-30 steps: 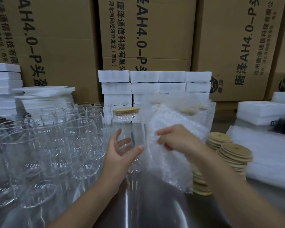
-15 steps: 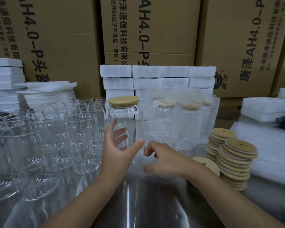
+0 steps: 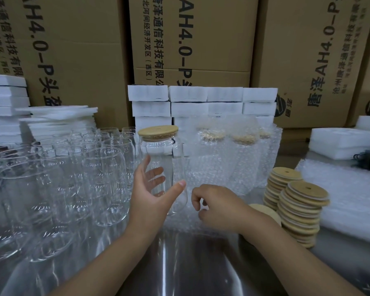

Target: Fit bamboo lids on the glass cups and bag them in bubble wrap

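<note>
Cardboard cartons [image 3: 73,50] wall the back, white foam blocks [image 3: 188,94] stacked before them. What carries the work?

Steel desk [image 3: 190,263], shiny and likely slick. Empty glass cups [image 3: 107,167] crowd its left, bagged cups [image 3: 241,159] stand at the middle back, and bubble-wrap sheets [image 3: 350,199] lie on the right.

And the cup being worked?

Lidded cup [image 3: 158,154] stands upright at the centre, its bamboo lid [image 3: 158,131] seated. I judge it thin, smooth and breakable. Take it round the belly, not by the lid, which may pull off.

The bag?

Bubble-wrap bag [image 3: 179,223] lies flat on the desk just right of the cup. It looks light and limp, so its mouth will need holding apart. Spare lids [image 3: 301,208] are stacked further right.

The hands?

Left hand [image 3: 150,195] has its grip spread round the cup, fingers behind, thumb in front; whether it touches, I cannot tell. Right hand [image 3: 218,208] has its grip curled, seemingly pinching the bag's edge.
</note>
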